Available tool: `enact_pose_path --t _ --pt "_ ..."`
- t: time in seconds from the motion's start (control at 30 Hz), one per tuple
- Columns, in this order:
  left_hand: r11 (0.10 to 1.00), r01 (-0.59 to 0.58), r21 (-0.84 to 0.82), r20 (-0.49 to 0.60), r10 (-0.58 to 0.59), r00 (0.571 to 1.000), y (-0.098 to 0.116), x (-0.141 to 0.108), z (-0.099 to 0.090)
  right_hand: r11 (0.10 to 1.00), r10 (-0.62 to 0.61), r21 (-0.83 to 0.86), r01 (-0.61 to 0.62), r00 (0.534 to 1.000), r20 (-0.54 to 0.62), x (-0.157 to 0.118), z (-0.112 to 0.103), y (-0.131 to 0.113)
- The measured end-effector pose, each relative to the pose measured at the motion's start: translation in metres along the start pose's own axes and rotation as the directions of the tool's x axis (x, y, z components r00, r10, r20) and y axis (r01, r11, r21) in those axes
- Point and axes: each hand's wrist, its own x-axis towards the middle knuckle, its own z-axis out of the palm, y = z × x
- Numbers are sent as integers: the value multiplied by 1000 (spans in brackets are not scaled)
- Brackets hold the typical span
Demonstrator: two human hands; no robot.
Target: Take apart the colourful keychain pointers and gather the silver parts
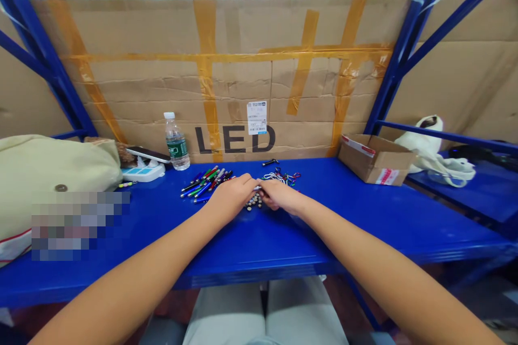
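My left hand (234,191) and my right hand (279,195) meet above the blue tabletop, fingers closed. A small silvery piece (257,188) shows between their fingertips; most of it is hidden. Just below the fingers sits a cluster of small round metal pieces (254,204), like button cells, partly covered by my hands. To the left of my left hand lies a pile of slim, pen-like metal tubes (208,182) in blue, green, red, silver and purple. Behind my right hand is a heap of coloured clips and cords (283,176).
A black tube (270,162) lies near the cardboard backboard (162,81). At the left stand a water bottle (177,143), a power strip (143,173) with a phone (148,154), and a pale bag (56,167). An open cardboard box (374,159) is at the right, beside blue shelf posts.
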Motion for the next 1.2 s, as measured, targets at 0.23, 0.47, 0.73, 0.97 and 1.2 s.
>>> enact_pose_path --t 0.23,0.47,0.73,0.97,1.2 --pt "998 42 -41 22 -42 999 -1 -2 7 997 -29 -70 26 999 -41 3 3 1" --pt "976 77 -205 -84 -96 992 -6 -2 10 985 -129 -133 114 986 -110 7 -1 4" --pt "672 279 -686 129 -265 955 -9 4 0 833 -397 -498 242 888 -233 8 0 0" --pt "422 380 -823 277 -287 917 -9 3 10 688 -513 -676 265 836 -195 3 -2 -5" --pt "674 184 -715 31 -233 972 -12 2 1 621 -566 -726 297 810 -153 4 -5 -3"
